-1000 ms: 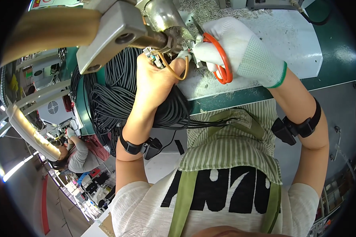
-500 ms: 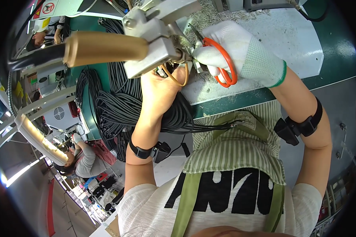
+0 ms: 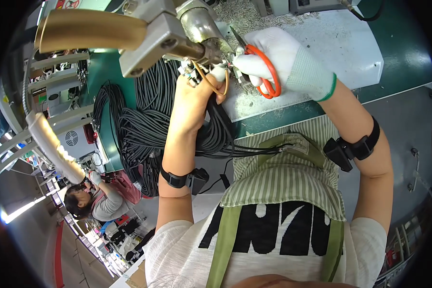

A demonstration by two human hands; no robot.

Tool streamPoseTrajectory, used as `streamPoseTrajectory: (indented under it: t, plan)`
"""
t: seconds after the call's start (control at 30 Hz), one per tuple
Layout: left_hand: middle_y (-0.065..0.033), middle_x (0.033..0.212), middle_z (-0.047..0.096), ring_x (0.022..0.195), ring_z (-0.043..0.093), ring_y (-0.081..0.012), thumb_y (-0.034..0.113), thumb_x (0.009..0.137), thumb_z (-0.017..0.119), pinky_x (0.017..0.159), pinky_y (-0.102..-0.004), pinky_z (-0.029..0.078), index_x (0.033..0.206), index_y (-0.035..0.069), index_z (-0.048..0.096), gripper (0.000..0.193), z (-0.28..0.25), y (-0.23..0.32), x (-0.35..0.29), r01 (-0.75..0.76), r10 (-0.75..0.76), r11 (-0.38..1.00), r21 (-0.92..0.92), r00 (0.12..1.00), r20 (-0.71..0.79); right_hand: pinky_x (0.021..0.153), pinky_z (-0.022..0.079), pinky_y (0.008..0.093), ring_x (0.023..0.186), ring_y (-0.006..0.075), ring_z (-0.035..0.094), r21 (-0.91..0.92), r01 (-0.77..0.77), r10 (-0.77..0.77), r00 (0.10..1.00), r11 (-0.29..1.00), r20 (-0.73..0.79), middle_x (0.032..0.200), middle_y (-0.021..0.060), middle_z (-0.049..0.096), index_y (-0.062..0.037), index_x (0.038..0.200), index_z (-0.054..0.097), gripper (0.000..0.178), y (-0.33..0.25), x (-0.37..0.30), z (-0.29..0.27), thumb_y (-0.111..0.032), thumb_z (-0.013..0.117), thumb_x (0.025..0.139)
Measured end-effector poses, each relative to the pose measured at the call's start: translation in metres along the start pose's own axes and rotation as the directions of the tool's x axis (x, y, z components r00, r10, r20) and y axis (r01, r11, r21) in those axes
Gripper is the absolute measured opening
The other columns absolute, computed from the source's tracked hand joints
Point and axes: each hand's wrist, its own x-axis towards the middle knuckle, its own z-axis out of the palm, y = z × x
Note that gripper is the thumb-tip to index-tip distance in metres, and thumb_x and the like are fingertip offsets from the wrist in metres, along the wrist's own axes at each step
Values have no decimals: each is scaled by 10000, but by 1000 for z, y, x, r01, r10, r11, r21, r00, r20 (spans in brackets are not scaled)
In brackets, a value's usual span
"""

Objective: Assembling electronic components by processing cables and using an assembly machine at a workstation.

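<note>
My right hand, in a white knitted glove with a green cuff edge, has orange-handled scissors hooked on it. Their dark blades point up and left. Its thumb and fingers close together near a small metal piece. Opposite it, my left hand curls around small silver metal parts; a thin yellow-brown loop hangs by its fingers. White covering shows on a fingertip. Both hands meet under a metal machine head, which partly hides the left fingers.
A thick gold-brown handle on a grey block juts out above my left hand. Coiled black cables lie left on the green table. Many small metal bits cover the far white board. Another person works at left.
The machine head and its handle appear higher and farther left. My hands stay close together, with the right forearm shifted slightly left; the scissors remain on the right hand.
</note>
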Motion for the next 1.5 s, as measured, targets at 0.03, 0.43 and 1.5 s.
streamPoseTrajectory:
  t: [0.03, 0.43, 1.5]
  plan:
    - [-55, 668, 565, 559, 517, -97, 109, 885, 593, 510, -228, 417, 886, 2, 580, 108, 3, 0, 0, -4, 4, 995, -103, 1000, 0, 426, 427, 244, 504, 99, 567, -30, -13, 12, 999, 999, -42, 607, 53, 588, 12, 814, 588, 212, 0, -2, 1, -193, 599, 871]
    - [-41, 696, 564, 571, 515, -103, 74, 892, 599, 524, -233, 413, 958, 0, 581, 101, 24, -4, -82, 133, -100, 958, -253, 985, 139, 524, 428, 291, 519, 170, 533, -388, -37, -133, 906, 921, -403, 606, 106, 525, 8, 859, 574, 221, -27, -117, 15, -207, 620, 841]
    - [-100, 813, 613, 610, 577, -228, -10, 518, 650, 491, -240, 405, 920, 39, 655, 405, 53, 4, -74, -698, 456, 657, 286, 669, 587, 441, 440, 240, 462, 110, 565, 526, -383, 206, 908, 759, 365, 545, 45, 570, 24, 755, 613, 298, -17, -137, 8, -247, 622, 877]
